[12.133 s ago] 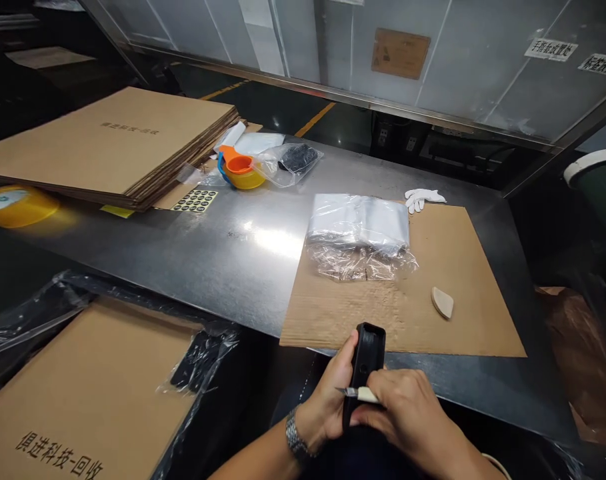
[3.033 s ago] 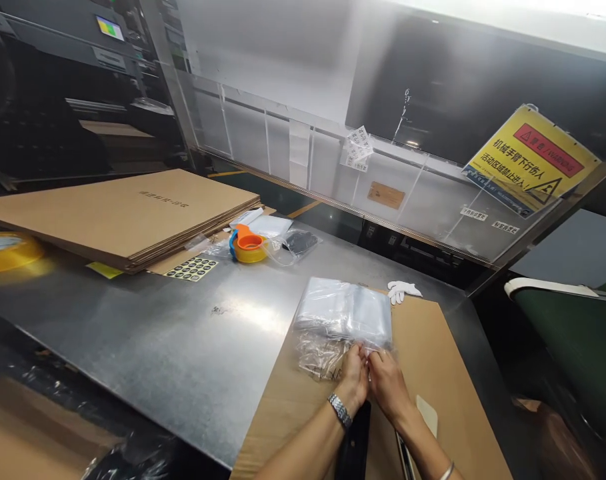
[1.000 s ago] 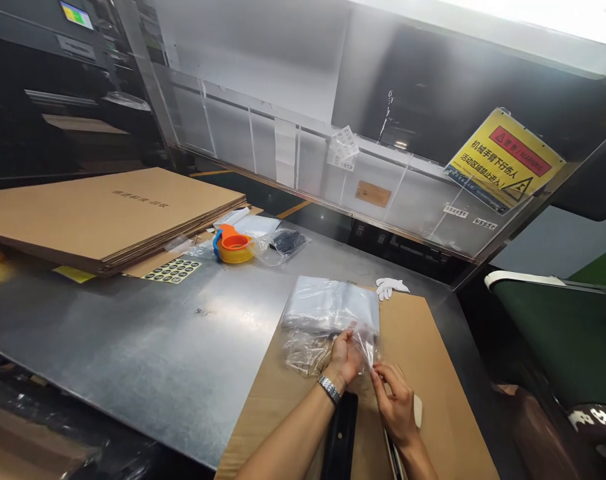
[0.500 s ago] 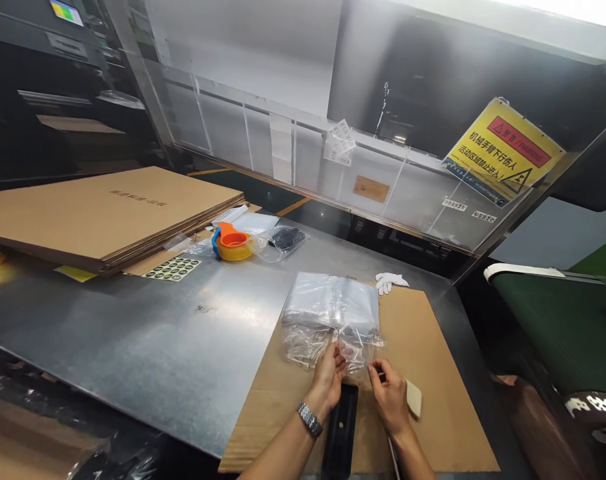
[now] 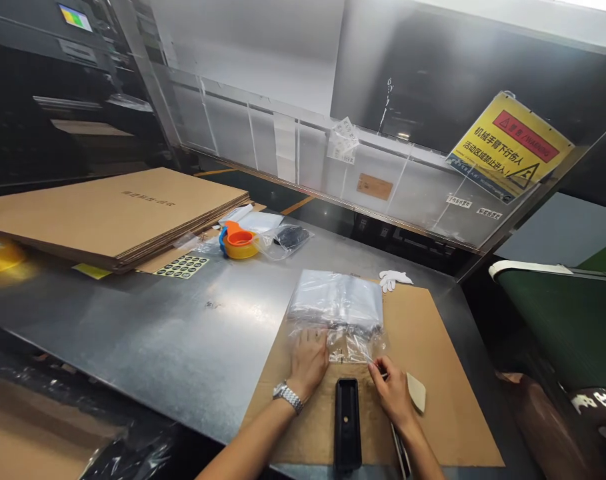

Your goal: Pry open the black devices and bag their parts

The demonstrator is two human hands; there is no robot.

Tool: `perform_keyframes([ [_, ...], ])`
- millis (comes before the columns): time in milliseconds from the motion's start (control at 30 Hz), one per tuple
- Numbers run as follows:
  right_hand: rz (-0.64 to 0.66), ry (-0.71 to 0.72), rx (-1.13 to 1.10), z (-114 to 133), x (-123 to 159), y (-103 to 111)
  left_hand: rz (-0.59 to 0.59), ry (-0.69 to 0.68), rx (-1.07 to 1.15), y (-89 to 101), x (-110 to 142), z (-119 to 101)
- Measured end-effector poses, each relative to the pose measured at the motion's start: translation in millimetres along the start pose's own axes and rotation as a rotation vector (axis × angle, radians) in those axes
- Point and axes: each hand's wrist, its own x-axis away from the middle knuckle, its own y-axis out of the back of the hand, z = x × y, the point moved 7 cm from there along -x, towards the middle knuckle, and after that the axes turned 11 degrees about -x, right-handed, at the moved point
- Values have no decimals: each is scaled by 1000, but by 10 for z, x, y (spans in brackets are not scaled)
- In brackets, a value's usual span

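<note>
A stack of clear plastic bags [image 5: 335, 300] lies on a sheet of cardboard [image 5: 447, 400], its near edge loose and crumpled. My left hand [image 5: 310, 360], palm down, rests its fingers on the bags' near left part; no held thing shows in it. Thumb and forefinger of my right hand [image 5: 393, 387] pinch the near right corner of a clear bag. Between my forearms sits a long black tray-like piece [image 5: 347, 427] with a small hole. Beside my right hand lies a flat cream-coloured piece [image 5: 417, 392]; a thin long item [image 5: 400, 448] is partly hidden under that wrist.
Flat cardboard boxes [image 5: 127, 207] are stacked at the left of the metal table [image 5: 223, 360]. Near them are an orange tape dispenser [image 5: 239, 240], a sticker sheet [image 5: 183, 265] and a bagged black item [image 5: 290, 237]. A white glove [image 5: 395, 280] lies behind the cardboard. A transparent barrier [image 5: 313, 153] stands behind.
My left hand has turned from palm up to palm down and shifted left onto the bags. The bag's near edge is flatter. My right hand keeps its pinch.
</note>
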Motion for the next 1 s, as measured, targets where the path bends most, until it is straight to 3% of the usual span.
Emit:
perform_keyframes([
  [200,64,8,22,64,26,-134,156,108,-57,-127,-19,119],
  [367,96,60,24,163,-28,-186,250,314,227,-170,-152,297],
  [467,110,77,1,212,-71,-227,189,459,517,-156,-148,280],
  [700,163,68,-77,286,-57,-271,-94,745,1151,-137,147,105],
  [833,180,47,-139,278,9,-211,-92,876,1338,-90,274,55],
  [1000,136,24,-211,271,73,-160,-46,912,1419,-19,453,-44],
])
